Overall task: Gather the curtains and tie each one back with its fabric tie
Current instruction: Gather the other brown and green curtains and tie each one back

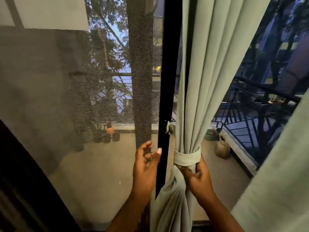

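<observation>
Two hands: both in view, low centre, either side of a black frame bar [168, 97].
Curtain [200, 81]: pale green, gathered into a bunch just right of the bar, pleats fanning upward; loose cloth hangs below the wrap.
Tie [186, 157]: same green fabric, wound round the bunch at its narrowest point, low in the scene.
Right hand [196, 174]: directly under the tie; fingers curled, gripping the fabric at the tie's lower edge. Whether it holds a tie end or curtain cloth cannot be told.
Left hand [145, 163]: left of the bar, apart from the curtain; fingers loosely spread and slightly bent, holding nothing; thumb tip lies against or just beside the bar.
Second curtain [275, 164]: green panel at the near right edge, hanging loose.
Mesh screen [83, 97]: fills the left half, far side shows trees and a balcony floor.
Railing [250, 114]: dark metal, far right, beyond the curtain.
Sack [222, 148]: on the balcony floor, right of the bunch.
</observation>
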